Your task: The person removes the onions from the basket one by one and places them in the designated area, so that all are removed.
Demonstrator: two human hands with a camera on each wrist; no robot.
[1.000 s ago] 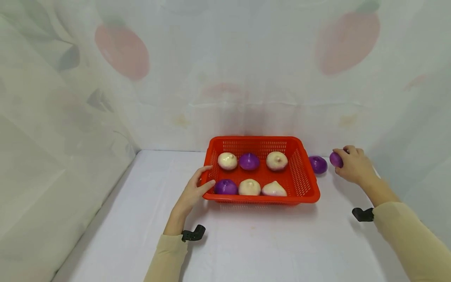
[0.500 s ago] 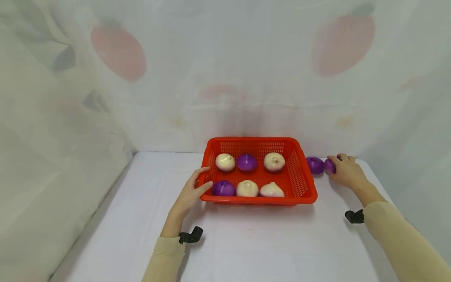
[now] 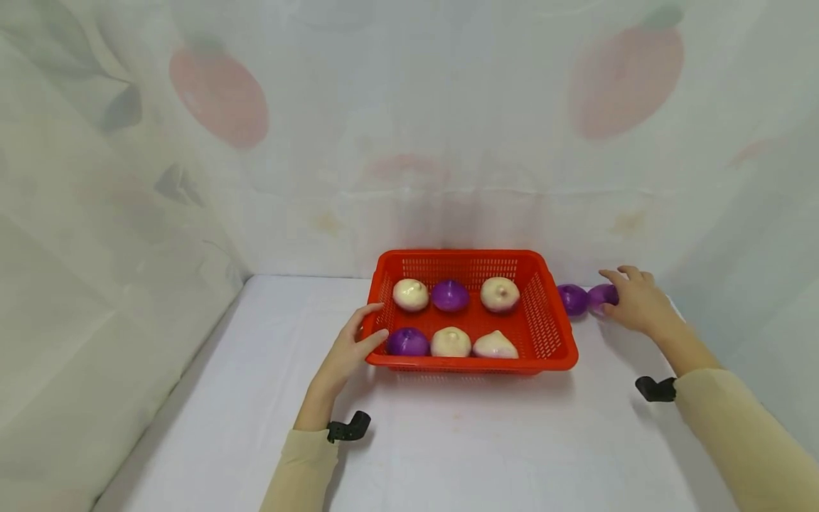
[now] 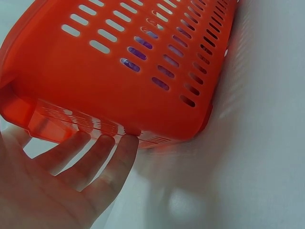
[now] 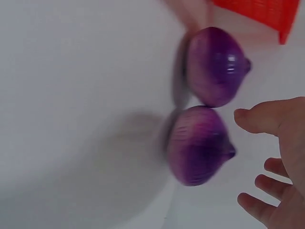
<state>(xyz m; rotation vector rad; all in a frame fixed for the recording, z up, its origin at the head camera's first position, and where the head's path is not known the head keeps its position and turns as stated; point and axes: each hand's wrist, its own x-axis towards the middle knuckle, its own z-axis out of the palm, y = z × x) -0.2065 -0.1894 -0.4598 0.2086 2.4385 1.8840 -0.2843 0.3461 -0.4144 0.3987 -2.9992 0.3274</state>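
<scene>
Outer purple onion (image 5: 198,145), one: now resting on the white tabletop (image 3: 486,441), where a second ago it was being held in the fingers. It is lying to the right of the red basket (image 3: 473,364) and touching the inner purple onion (image 5: 214,67), which is sitting just beside the basket.

Right hand (image 3: 636,302): holding nothing, its fingers spreading apart around bare air next to the outer onion. Blur is softening that onion in the head view, so the release is reading more surely from the gap showing in the right wrist view.

Left hand (image 3: 345,347): extending nearly straight fingers against the basket's left end, as it was a second ago.

Basket contents, six: back row holding a back left pale onion (image 3: 411,294), back purple onion (image 3: 450,295) and back right pale onion (image 3: 500,294); front row holding a front purple onion (image 3: 408,342), front middle pale onion (image 3: 451,343) and front right pale onion (image 3: 495,345).

Bearing on the work: the setting-down is appearing complete, leaving two purple onions pairing up outside.
</scene>
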